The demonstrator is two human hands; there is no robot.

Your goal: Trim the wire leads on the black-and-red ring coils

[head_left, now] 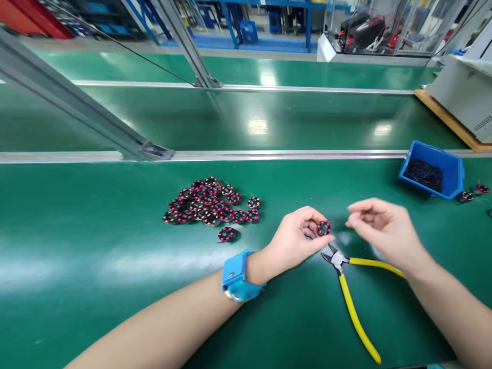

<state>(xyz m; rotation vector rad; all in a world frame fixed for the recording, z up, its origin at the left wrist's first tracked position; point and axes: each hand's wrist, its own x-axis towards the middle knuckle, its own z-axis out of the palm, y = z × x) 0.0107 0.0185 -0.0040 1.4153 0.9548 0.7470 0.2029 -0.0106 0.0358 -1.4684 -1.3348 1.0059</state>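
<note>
- Left hand (294, 237): pinches one pink-and-black ring coil (323, 234), just beyond the yellow-handled cutters (338, 260).
- Right hand (388, 230): fingers curled, gap narrow, right of the cutters' head; cannot tell whether it holds anything.
- Cutters: handles spread, on green table (96, 205).
- Coil heap (203, 205): left of cutters.
- Blue bin (452, 177), dark bits (423, 174) inside: right of cutters.

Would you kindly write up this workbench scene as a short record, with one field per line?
left: bare left hand, blue band on its wrist, holding a small black-and-pink ring-shaped part
right: bare right hand, fingers curled, to the right of that part; grip unclear
tool: metal cutters with yellow handles, lying open on the glossy green bench top
stock: heap of black rings with pink or tan markings, left of the left hand
container: open blue plastic bin holding thin dark pieces, toward the right edge
</note>
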